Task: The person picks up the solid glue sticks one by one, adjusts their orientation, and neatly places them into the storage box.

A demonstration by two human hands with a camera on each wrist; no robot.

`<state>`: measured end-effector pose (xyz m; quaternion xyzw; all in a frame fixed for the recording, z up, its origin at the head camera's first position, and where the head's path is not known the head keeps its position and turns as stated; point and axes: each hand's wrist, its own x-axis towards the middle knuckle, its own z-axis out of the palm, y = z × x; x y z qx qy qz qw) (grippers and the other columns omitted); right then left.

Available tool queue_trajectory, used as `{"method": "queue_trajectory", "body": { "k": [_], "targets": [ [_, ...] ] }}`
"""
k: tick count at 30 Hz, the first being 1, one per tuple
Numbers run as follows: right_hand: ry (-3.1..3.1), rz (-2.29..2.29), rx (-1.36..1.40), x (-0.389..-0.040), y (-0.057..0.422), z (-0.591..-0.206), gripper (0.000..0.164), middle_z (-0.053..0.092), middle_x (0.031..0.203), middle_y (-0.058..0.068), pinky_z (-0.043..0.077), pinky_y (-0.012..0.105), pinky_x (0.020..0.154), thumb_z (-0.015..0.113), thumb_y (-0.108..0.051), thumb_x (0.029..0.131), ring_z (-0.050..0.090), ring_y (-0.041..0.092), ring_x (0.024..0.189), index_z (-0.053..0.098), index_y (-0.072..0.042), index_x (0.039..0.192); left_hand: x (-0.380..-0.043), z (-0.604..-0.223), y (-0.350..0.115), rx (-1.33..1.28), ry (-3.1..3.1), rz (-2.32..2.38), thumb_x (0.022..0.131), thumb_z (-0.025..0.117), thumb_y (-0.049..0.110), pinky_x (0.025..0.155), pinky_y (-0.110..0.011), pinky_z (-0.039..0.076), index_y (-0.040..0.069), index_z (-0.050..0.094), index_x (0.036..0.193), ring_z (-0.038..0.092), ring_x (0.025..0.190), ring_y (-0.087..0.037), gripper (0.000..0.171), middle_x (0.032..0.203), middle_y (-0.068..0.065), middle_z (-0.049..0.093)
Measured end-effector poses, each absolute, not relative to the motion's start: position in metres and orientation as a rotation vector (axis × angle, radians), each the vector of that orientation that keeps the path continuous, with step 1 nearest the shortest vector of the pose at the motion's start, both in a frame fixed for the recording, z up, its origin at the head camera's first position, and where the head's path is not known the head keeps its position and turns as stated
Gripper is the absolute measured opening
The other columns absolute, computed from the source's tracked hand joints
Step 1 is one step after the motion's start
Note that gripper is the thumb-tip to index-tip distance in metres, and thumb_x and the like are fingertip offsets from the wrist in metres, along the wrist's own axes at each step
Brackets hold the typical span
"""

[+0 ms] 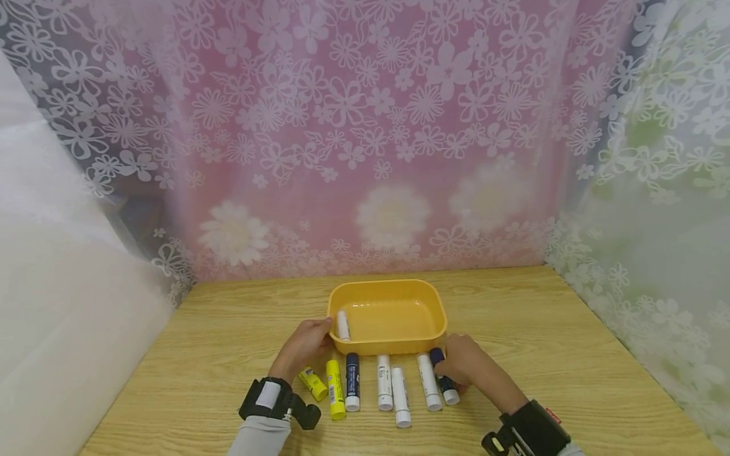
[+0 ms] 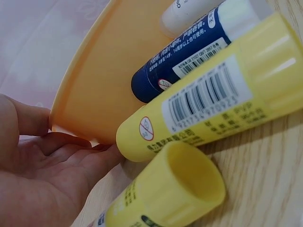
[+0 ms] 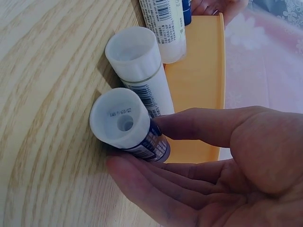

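Observation:
My left hand holds the near left corner of a yellow plastic tub, thumb at the rim and fingers under it in the left wrist view. A white glue stick lies inside the tub at its left end. My right hand pinches a dark blue glue stick with a white end, at the right end of a row on the table. In the right wrist view the thumb meets that blue glue stick on one side, the fingers on the other. Beside it lies a white glue stick.
Along the tub's front lie two more white glue sticks, a dark blue glue stick and a yellow glue stick. A tilted yellow glue stick lies near my left wrist. Flowered curtains enclose the wooden table.

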<state>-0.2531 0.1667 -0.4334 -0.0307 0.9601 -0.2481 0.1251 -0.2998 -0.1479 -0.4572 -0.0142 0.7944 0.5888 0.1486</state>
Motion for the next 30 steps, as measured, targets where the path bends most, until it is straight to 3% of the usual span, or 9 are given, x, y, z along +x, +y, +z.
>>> {"method": "queue_trajectory", "body": {
  "k": [8, 19, 30],
  "targets": [
    [2.812, -0.69, -0.079, -0.254, 0.169, -0.434, 0.022, 0.059, 0.056, 0.008, 0.047, 0.021, 0.042, 0.07, -0.007, 0.082, 0.061, 0.017, 0.046, 0.058, -0.004, 0.064, -0.3, -0.458, -0.149, -0.021, 2.291, 1.686, 0.111, 0.038, 0.035, 0.109, -0.055, 0.046, -0.006, 0.049, 0.145, 0.053, 0.135, -0.041, 0.055, 0.145, -0.023, 0.055],
    [2.811, -0.758, -0.032, -0.251, 0.171, -0.427, 0.023, 0.054, 0.053, 0.005, 0.055, 0.029, 0.044, 0.069, -0.006, 0.078, 0.061, 0.019, 0.045, 0.056, -0.004, 0.06, -0.3, -0.462, -0.15, 0.042, 2.276, 1.729, 0.111, 0.035, 0.032, 0.111, -0.053, 0.045, -0.007, 0.053, 0.142, 0.054, 0.135, -0.037, 0.053, 0.143, -0.022, 0.058],
    [2.835, -0.757, -0.118, -0.252, 0.166, -0.416, 0.027, 0.047, 0.05, 0.001, 0.053, 0.03, 0.042, 0.072, -0.006, 0.078, 0.057, 0.017, 0.04, 0.052, -0.008, 0.06, -0.3, -0.461, -0.15, 0.036, 2.272, 1.725, 0.111, 0.035, 0.031, 0.111, -0.054, 0.044, -0.007, 0.051, 0.144, 0.052, 0.137, -0.039, 0.053, 0.145, -0.023, 0.055]
  ]
}}
